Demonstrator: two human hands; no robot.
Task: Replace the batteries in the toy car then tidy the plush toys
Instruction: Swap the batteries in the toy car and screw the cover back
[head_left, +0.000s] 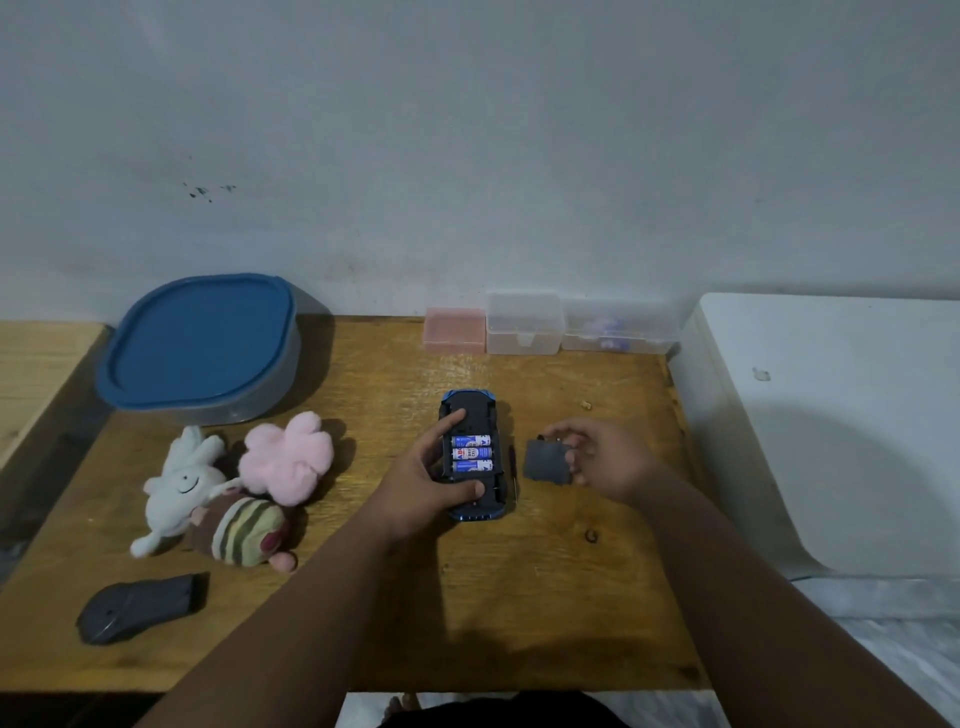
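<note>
Toy car (470, 402), centre of the frame, is seen belly-up on the wooden table (571, 597): glossy blue shell, matt black underside, oblong with rounded ends. The battery bay is uncovered; three cylindrical batteries (471, 453) with blue and white labels are laid side by side across it.

The car is held by the left hand (415, 483). The index finger is stretched onto the underside above the bay, the thumb is pressed on the lower end, and the other fingers are curled against the car's left flank.

Just right of the car, a flat, dark grey, roughly square battery cover (543, 460) is pinched at its right edge by the half-closed right hand (608, 457). A thin dark screwdriver (511, 467) is lying between car and cover.

Left of centre, three plush toys are heaped, touching: a white one (179, 488), a fluffy pink one (288, 457), a brown striped one (244, 530). Above them, a rounded grey tub with a blue lid (202, 343). A dark curved plastic piece (137, 608) is at lower left. Against the wall, a pink box (454, 331) and two clear boxes (524, 322) are set in a row.
</note>
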